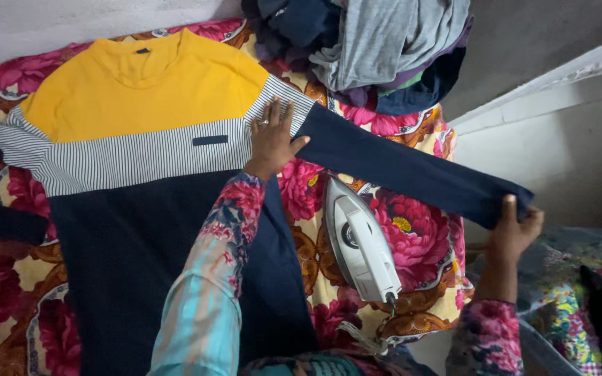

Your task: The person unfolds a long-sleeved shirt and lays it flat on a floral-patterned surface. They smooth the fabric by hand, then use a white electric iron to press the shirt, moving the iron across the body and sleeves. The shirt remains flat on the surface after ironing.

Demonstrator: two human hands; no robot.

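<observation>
Flowered sleeve [207,278] nearest the camera. Left hand [271,139], fingers spread flat, pins the shirt [141,139] at its shoulder on the floral bedspread [8,278]; iron [360,240] rests alongside; right hand [513,233] pinches the navy cuff [503,195], stretching it. Smoothing stage; pressing would need a freed hand.

The shirt [141,139] runs in three bands: yellow at the top, thin white-and-dark stripes across the chest, navy below and along the sleeve [412,167] (a small navy patch sits on the stripes). The cloth [412,230] beneath carries big magenta flowers on brown and yellow. The iron [360,240] is white with grey. The heap of clothes [371,49] mixes grey, navy and purple.
</observation>
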